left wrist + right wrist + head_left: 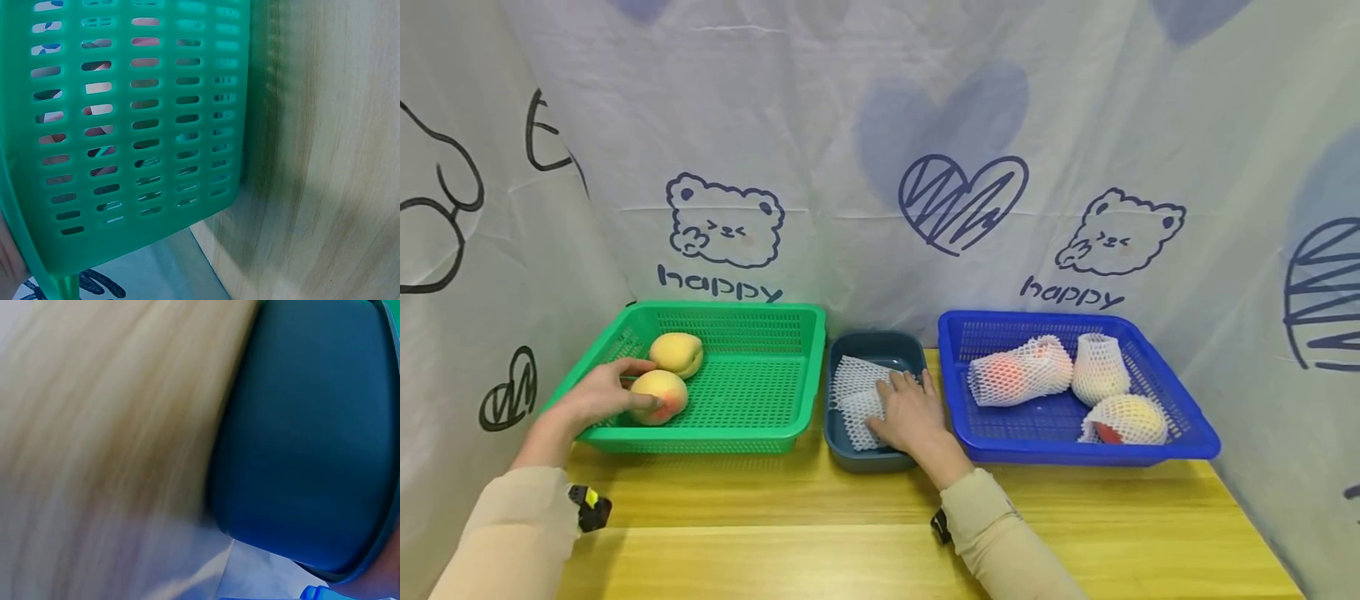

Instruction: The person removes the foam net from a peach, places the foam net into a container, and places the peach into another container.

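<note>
My left hand is at the left side of the green basket, its thumb and fingers around a yellow-pink peach. A second peach lies just behind that one. In the middle, my right hand reaches into a dark teal tub, fingers spread over white foam net sleeves and touching them. The left wrist view shows only the slotted wall of the green basket, with the peaches hardly visible through it. The tub's outer wall fills much of the right wrist view.
A blue basket stands on the right, holding several peaches in foam nets. All containers sit on a wooden table, close against a printed cloth at the back.
</note>
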`<state>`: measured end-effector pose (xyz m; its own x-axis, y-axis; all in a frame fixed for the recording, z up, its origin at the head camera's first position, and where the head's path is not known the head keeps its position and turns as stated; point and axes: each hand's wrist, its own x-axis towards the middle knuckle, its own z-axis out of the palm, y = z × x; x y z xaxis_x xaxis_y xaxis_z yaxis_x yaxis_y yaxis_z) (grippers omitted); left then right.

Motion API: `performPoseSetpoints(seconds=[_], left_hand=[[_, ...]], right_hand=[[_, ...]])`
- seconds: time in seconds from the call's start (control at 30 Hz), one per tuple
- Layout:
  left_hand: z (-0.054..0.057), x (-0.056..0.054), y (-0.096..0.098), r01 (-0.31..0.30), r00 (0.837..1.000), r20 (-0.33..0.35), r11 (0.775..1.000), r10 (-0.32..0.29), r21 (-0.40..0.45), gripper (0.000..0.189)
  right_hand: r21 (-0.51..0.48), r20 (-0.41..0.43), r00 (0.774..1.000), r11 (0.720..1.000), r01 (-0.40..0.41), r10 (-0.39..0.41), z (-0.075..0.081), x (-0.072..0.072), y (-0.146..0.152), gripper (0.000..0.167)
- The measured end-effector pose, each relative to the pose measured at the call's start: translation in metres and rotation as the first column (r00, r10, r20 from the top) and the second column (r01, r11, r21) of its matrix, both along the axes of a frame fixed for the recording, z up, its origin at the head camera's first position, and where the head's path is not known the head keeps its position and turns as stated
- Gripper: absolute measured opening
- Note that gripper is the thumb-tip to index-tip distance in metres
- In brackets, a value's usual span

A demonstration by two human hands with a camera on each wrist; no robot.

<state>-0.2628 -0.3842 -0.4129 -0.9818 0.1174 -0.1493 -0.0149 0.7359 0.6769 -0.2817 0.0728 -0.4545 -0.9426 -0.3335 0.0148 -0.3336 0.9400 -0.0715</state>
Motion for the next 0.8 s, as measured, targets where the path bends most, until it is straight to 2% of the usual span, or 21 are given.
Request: performPoseSetpoints(seconds=[0.37, 0.47, 0.53, 0.57, 0.6, 0.63, 0.7, 0.8], left_hand=[[0.001, -0.001, 0.001, 0.004, 0.999, -0.049, 1.000, -0.005, -0.014, 0.082], [0.001, 0.000, 0.002, -0.002, 0.995, -0.099, 1.000, 0.000, -0.026, 0.080], [-0.001, 0.001, 0.004, -0.023, 0.984, -0.178, 0.999, 0.017, -0.032, 0.072], [-0.002, 0.003, 0.005, -0.040, 0.973, -0.229, 0.999, 0.032, -0.031, 0.067], [-0.002, 0.004, 0.006, -0.065, 0.954, -0.296, 0.997, 0.052, -0.035, 0.060], [-0.003, 0.006, 0.008, -0.091, 0.928, -0.366, 0.995, 0.074, -0.029, 0.053], [-0.004, 0.009, 0.011, -0.148, 0.858, -0.498, 0.989, 0.123, -0.011, 0.038], [-0.005, 0.016, 0.016, -0.215, 0.748, -0.640, 0.976, 0.178, 0.020, 0.022]], right_hand=[[-0.133, -0.051, 0.998, 0.990, -0.039, 0.033, 0.011, 0.008, 0.005, 0.070], [-0.182, -0.080, 0.995, 0.981, -0.068, 0.054, 0.015, 0.013, 0.006, 0.069], [-0.224, -0.105, 0.992, 0.971, -0.087, 0.065, 0.017, 0.017, 0.006, 0.069], [-0.249, -0.116, 0.991, 0.964, -0.095, 0.068, 0.019, 0.019, 0.007, 0.068], [-0.274, -0.124, 0.990, 0.957, -0.100, 0.068, 0.020, 0.021, 0.007, 0.068], [-0.299, -0.135, 0.989, 0.949, -0.104, 0.066, 0.022, 0.023, 0.008, 0.068], [-0.346, -0.160, 0.985, 0.932, -0.110, 0.057, 0.027, 0.027, 0.010, 0.066], [-0.411, -0.188, 0.981, 0.905, -0.115, 0.039, 0.034, 0.034, 0.013, 0.064]])
